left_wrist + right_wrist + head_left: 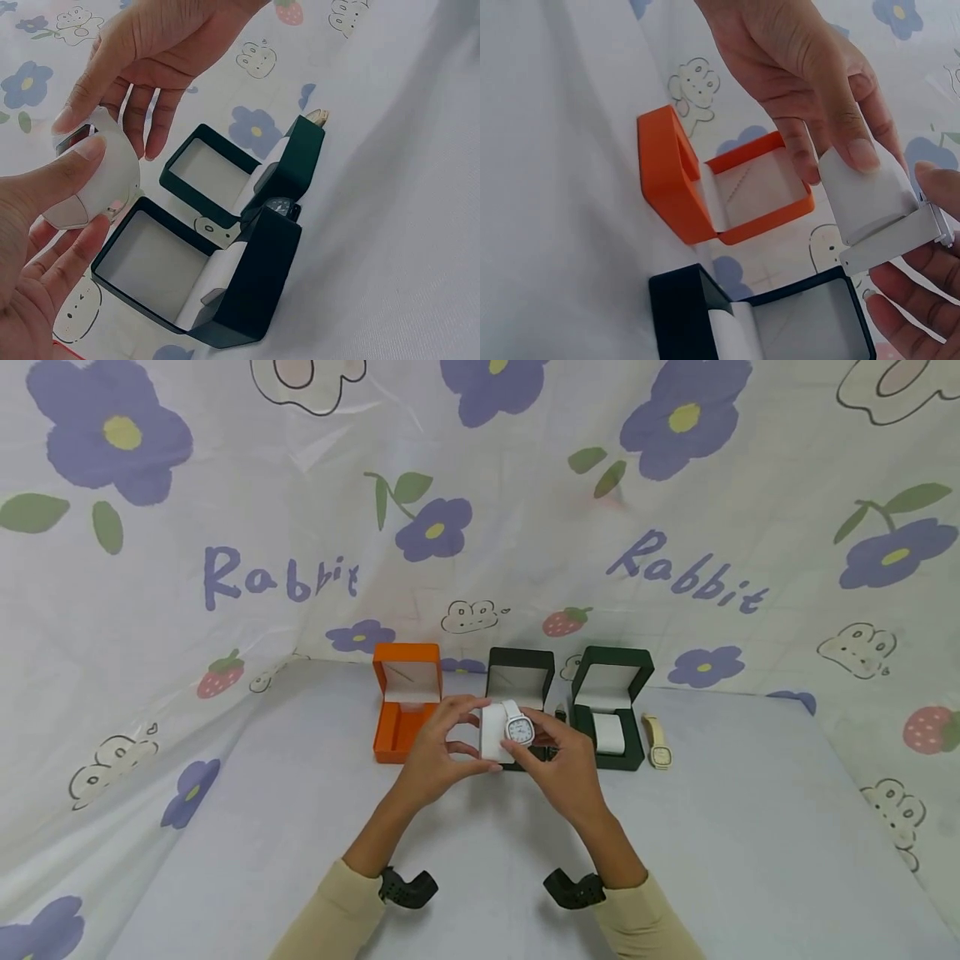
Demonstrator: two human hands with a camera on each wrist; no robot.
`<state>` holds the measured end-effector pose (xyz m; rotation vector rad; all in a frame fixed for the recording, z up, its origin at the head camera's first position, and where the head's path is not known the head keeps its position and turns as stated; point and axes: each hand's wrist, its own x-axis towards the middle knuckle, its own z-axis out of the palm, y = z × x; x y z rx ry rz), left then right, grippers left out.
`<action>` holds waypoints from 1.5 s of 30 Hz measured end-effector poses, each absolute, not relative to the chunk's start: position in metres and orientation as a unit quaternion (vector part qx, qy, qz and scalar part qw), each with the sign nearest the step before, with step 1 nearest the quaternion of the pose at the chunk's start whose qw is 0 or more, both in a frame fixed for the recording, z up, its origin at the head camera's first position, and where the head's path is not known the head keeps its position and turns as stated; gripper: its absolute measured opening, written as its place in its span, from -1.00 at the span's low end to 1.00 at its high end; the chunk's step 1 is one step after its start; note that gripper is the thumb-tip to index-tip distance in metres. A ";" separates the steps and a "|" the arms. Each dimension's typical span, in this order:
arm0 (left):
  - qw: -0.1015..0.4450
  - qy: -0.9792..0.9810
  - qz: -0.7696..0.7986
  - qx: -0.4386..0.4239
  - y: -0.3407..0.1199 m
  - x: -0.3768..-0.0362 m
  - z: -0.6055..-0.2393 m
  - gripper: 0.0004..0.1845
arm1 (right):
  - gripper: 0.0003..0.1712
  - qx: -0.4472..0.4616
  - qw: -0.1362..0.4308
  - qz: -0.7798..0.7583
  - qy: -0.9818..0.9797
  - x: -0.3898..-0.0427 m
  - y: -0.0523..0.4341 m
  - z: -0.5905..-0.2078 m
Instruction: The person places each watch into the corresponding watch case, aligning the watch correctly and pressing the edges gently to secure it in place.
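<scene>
In the head view my left hand point(435, 756) grips a white watch cushion point(491, 737) by its ends, in front of the middle box. My right hand point(564, 768) pinches a white-strapped watch point(519, 729) with a squarish face at the cushion's right side. The right wrist view shows the watch's strap point(891, 241) running along the edge of the cushion. In the left wrist view, the left thumb lies by the watch face, and the fingers of both hands surround the cushion.
Behind the hands stand an orange box point(384, 733), a dark box point(552, 670) and a green box point(636, 745), all with raised lids. The green box contains a white cushion point(609, 733). A gold watch point(658, 745) lies right of it; a dark watch point(282, 204) sits between the darker boxes.
</scene>
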<state>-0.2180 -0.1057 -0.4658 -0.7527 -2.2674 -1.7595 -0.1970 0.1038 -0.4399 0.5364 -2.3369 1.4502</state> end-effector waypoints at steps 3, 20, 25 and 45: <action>0.084 -0.761 -0.594 -0.248 -0.106 -0.218 -0.466 -0.18 | -0.38 0.199 0.150 0.503 -0.828 -0.196 0.106 -0.439; 0.084 -0.751 -0.605 -0.249 -0.108 -0.222 -0.466 -0.18 | -0.26 0.249 0.073 0.471 -0.843 -0.198 0.122 -0.435; 0.082 -0.750 -0.609 -0.245 -0.108 -0.222 -0.465 -0.19 | -0.26 0.231 0.080 0.476 -0.845 -0.198 0.120 -0.436; 0.087 -0.742 -0.617 -0.247 -0.109 -0.220 -0.465 -0.19 | -0.34 0.189 0.054 0.519 -0.832 -0.195 0.115 -0.431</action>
